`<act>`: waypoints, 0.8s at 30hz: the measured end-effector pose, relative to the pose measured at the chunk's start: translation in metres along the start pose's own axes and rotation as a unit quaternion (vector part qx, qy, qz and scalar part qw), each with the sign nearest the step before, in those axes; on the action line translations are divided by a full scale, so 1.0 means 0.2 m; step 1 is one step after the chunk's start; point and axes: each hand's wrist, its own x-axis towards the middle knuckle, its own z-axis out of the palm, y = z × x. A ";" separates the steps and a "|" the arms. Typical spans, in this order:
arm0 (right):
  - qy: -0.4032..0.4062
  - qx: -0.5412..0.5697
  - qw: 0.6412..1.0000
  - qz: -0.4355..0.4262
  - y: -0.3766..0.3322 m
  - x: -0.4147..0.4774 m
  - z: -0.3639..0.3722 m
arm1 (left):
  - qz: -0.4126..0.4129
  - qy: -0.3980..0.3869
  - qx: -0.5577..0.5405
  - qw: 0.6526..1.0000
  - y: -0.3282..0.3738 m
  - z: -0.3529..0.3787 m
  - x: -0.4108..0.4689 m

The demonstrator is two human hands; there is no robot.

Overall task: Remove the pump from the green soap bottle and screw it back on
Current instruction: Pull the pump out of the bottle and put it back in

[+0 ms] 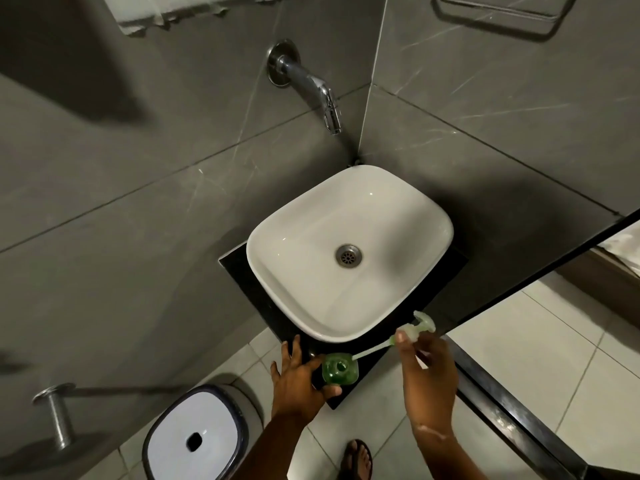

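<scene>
1. White basin [349, 251] sits on a dark counter [239, 271] in the corner of grey tiled walls, under a chrome tap [311, 84].
2. White-lidded bin [194, 434] stands on the floor, below left of the counter.
3. Left hand [298, 379] wraps the side of the green soap bottle [339, 370], which stands upright on the counter's near corner, neck open.
4. Right hand [427, 372] pinches the pump [412, 332] near its head, lifted clear; only its tube tip [356, 356] hangs just over the bottle mouth.
</scene>
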 end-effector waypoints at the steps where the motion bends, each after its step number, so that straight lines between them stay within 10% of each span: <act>1: 0.001 -0.014 0.999 -0.041 -0.02 -0.04 0.00 | -0.001 0.001 0.001 1.000 0.00 0.00 0.00; 9: -0.035 -0.139 0.960 -0.242 0.11 -0.13 0.17 | -0.001 0.000 0.012 1.000 0.00 0.00 0.00; 24: -0.115 -0.215 0.953 -0.181 0.31 -0.16 0.28 | 0.019 0.035 0.040 0.998 -0.07 0.07 0.02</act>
